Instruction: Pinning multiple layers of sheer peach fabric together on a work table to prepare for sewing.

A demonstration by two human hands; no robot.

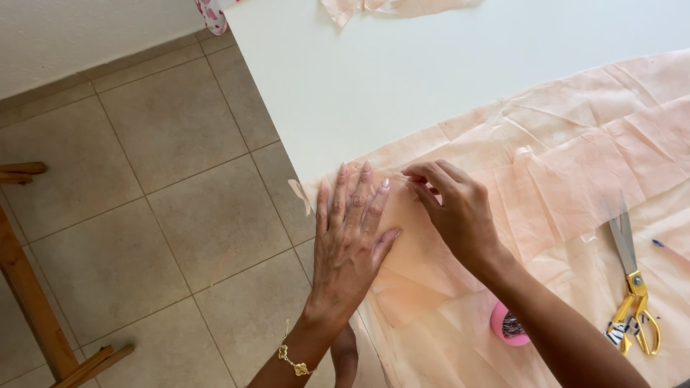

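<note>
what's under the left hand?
The left hand lies flat on folded peach fabric at the white table corner; the right hand pinches the fabric beside it. Anything beneath the palm is covered.

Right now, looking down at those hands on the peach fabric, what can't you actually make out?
- Head view: whatever the right hand pinches; its own fingertips hide it.
- The fabric beneath the flat left hand.
- Contents of the pink container, half covered by the right forearm.
- The blue-tipped tool, cut off by the right edge.
- The scissors handle markings, too small.
</note>
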